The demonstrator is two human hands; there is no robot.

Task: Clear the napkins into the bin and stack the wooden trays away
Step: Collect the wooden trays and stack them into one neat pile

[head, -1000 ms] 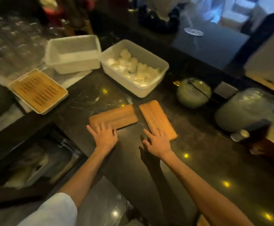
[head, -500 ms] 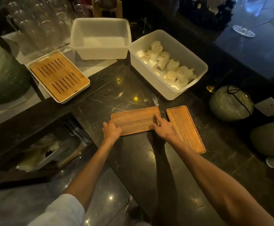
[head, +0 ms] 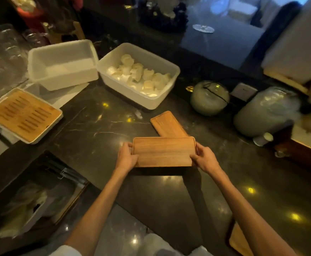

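I hold a flat wooden tray (head: 163,152) level above the dark marble counter (head: 95,137). My left hand (head: 127,157) grips its left end and my right hand (head: 204,157) grips its right end. A second wooden tray (head: 167,124) lies on the counter just behind it, angled, its near end hidden under the held tray. A white tub (head: 162,93) holding several rolled white napkins (head: 141,76) stands further back. Below the counter edge at the lower left is an open bin (head: 30,204) with pale crumpled material inside.
An empty white tub (head: 62,71) stands left of the napkin tub. A slatted wooden tray in a white base (head: 21,115) sits at the far left. Two round glass jars (head: 209,97) (head: 265,111) stand at the right. Glasses (head: 1,45) are stacked at the back left.
Both hands closed on the ends of the left tray and lifted it off the counter. It now hangs in front of and partly over the other tray.
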